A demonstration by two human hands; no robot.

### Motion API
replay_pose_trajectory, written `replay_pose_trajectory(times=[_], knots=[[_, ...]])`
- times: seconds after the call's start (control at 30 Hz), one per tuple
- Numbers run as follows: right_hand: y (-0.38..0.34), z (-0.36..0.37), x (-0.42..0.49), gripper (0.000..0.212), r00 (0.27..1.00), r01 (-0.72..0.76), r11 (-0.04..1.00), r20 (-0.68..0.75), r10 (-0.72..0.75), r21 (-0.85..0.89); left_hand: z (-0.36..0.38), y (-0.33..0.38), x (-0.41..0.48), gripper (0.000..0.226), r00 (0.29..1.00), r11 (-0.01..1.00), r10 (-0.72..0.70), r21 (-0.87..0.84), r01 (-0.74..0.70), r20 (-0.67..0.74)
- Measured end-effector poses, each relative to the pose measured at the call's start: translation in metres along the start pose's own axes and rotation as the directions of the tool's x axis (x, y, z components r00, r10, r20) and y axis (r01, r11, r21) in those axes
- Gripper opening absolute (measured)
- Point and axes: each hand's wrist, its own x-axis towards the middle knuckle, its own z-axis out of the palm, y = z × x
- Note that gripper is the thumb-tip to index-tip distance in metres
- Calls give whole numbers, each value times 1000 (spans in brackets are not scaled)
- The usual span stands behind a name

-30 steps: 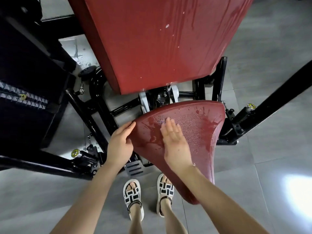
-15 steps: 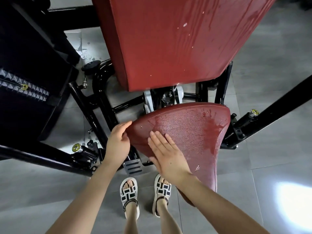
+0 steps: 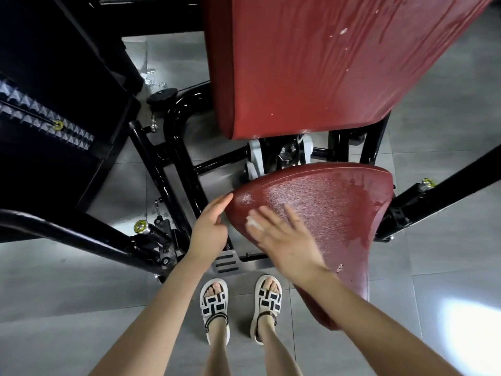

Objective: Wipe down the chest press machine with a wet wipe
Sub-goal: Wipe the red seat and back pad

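The chest press machine has a red seat pad (image 3: pixel 325 207) below a tall red back pad (image 3: pixel 311 63); both carry wet streaks and droplets. My right hand (image 3: pixel 284 240) lies flat, fingers straight, on the left part of the seat and presses a white wet wipe (image 3: pixel 253 223), of which only a small bit shows under the fingers. My left hand (image 3: pixel 210 226) grips the seat's left edge, thumb underneath and fingers against the rim.
Black frame tubes (image 3: pixel 173 158) and a black weight-stack housing (image 3: pixel 54 104) stand to the left. A black arm (image 3: pixel 444 191) runs off to the right. My sandalled feet (image 3: pixel 241 302) stand on grey floor tiles just in front of the seat.
My right hand has slid with the wipe from the seat's middle toward its left front edge. The left hand stays on the seat's left rim. The view has tilted slightly.
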Motion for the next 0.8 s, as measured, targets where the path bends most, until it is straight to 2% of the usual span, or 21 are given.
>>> replay_pose_trajectory(times=[0.03, 0.1, 0.17, 0.2, 0.27, 0.4, 0.5, 0.53, 0.57, 0.63, 0.67, 0.73, 0.77, 0.8], knots=[[14, 1, -7, 78, 990, -140, 990, -17, 141, 29, -2, -1, 0, 71, 1000, 1000, 0, 12, 0, 12], [40, -5, -14, 57, 894, -437, 892, -52, 445, 111, -5, -5, 1, 72, 999, 999, 16, 37, -18, 39], [47, -10, -2, 49, 802, -558, 797, -98, 590, 230, -5, -10, 1, 71, 998, 997, 47, 57, -50, 47], [42, -10, 12, 51, 788, -566, 783, -109, 606, 257, -5, -11, 1, 70, 998, 997, 53, 55, -55, 40], [29, -13, 41, 52, 816, -524, 816, -132, 563, 242, -4, -12, 0, 67, 998, 998, 54, 40, -54, 11], [22, -24, 76, 49, 954, -242, 963, -152, 259, 120, -2, -9, -1, 62, 995, 995, 81, 67, -77, -60], [23, -31, 90, 53, 995, -34, 994, -90, 44, 107, 3, 0, 0, 60, 984, 988, 127, 103, -114, -126], [27, -32, 91, 52, 996, -23, 992, -83, 33, 127, 5, 5, 0, 59, 977, 984, 151, 112, -135, -148], [35, -34, 87, 50, 994, -52, 989, -92, 65, 141, 6, 10, -1, 59, 969, 979, 186, 119, -167, -165], [62, -32, 67, 49, 969, -197, 967, -118, 218, 164, 8, 19, -2, 58, 948, 961, 264, 134, -242, -179], [82, -28, 52, 49, 936, -306, 933, -118, 331, 191, 9, 22, -3, 58, 940, 951, 293, 150, -269, -175], [119, -20, 21, 47, 815, -526, 803, -103, 570, 278, 14, 26, -2, 57, 932, 934, 328, 203, -295, -154], [127, -17, 11, 49, 761, -592, 744, -87, 642, 309, 17, 28, -2, 56, 930, 923, 340, 239, -302, -140], [126, -15, 8, 53, 737, -615, 715, -80, 671, 333, 22, 30, 0, 55, 927, 909, 353, 279, -309, -125]])
